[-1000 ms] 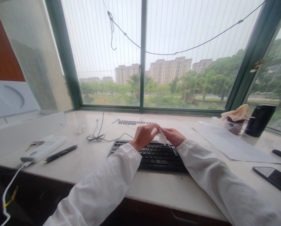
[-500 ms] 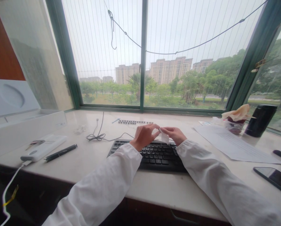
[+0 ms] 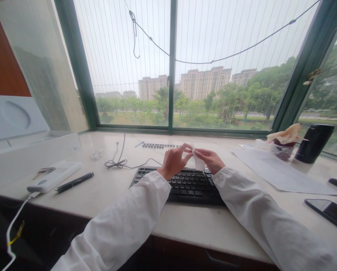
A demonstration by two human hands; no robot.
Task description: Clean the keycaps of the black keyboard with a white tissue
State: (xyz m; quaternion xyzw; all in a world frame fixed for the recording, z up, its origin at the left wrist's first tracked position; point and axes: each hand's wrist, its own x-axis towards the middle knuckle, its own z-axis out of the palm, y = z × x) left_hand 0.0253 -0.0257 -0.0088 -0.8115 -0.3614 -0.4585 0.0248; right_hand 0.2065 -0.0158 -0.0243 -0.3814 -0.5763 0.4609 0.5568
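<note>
Over the black keyboard (image 3: 188,188), my two hands meet with their fingertips together. My left hand (image 3: 172,160) is closed in a pinch; the small thing at its fingertips is too hidden to name. A thin white tissue (image 3: 199,163) hangs from the fingers of my right hand (image 3: 212,161), which pinches it against the left fingertips. Behind the hands, small dark pieces that look like keycaps (image 3: 160,145) stand in rows on the white tabletop. A slim blue tool (image 3: 139,144) lies at the left end of these rows.
To the left are a pen (image 3: 75,183), a white power bank (image 3: 55,177) with keys on it, a bundled cable (image 3: 116,163) and an open white box (image 3: 35,150). On the right lie paper sheets (image 3: 281,173), a phone (image 3: 329,214) and a black bottle (image 3: 315,143). A window stands behind.
My fingers have shifted slightly around the tissue, and more of it now shows above the fingertips. The hands stay over the keyboard; the view has moved very little.
</note>
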